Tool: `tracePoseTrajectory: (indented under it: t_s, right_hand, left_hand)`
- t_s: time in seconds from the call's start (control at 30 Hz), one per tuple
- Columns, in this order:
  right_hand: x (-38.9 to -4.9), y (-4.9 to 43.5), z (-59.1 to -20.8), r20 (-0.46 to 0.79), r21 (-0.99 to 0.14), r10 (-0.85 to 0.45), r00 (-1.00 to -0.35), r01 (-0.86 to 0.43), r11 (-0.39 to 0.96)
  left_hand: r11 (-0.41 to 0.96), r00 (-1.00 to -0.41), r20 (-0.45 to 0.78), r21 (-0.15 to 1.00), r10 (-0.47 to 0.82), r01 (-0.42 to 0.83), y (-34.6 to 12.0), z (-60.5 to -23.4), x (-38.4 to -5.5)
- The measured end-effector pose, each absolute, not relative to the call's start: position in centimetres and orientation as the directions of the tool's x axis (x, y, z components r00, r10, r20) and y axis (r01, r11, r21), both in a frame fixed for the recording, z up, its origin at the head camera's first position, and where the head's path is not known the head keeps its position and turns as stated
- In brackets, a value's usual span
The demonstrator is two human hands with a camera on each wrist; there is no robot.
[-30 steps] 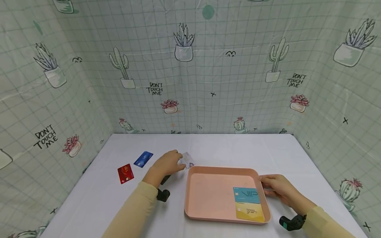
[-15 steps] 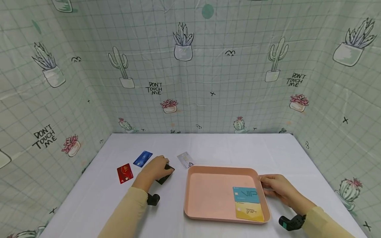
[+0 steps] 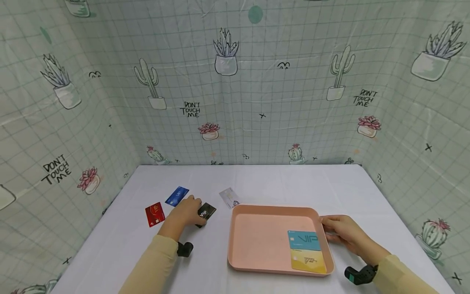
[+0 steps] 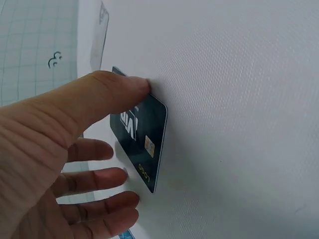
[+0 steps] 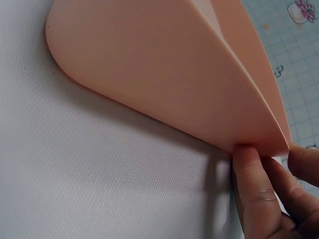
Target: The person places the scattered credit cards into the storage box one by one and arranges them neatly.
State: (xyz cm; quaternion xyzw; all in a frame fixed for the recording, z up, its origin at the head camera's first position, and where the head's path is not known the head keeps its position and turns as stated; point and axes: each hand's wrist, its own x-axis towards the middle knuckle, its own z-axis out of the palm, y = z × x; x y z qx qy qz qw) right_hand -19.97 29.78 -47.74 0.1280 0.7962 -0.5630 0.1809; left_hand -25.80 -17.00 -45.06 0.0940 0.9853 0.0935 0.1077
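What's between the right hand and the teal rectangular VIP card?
The right wall of the pink rectangular plastic-looking tray, between right hand and teal card; seen in the head view.

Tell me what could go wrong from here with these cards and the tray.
The left hand has its thumb on the black card, but its other fingers look clear of it, so the card might skid if dragged.

The right hand touches the tray; a push could nudge the tray's far left corner against the pale card there.

The teal card and yellow card could shift if the tray is jolted.
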Motion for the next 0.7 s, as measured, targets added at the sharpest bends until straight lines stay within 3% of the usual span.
tracePoseTrajectory:
  t_s: [0.23,0.7]
  right_hand:
    - [-19.84,29.82,-47.78,-0.420,-0.857,0.002,-0.908,0.397,0.329]
    - [-19.71,29.85,-47.87,-0.409,-0.862,0.002,-0.912,0.387,0.326]
  left_hand:
    - [0.959,-0.958,-0.246,0.272,0.148,0.078,-16.93,-44.95,-25.89]
    - [0.955,-0.955,-0.241,0.278,0.172,0.102,-16.40,-44.65,-25.51]
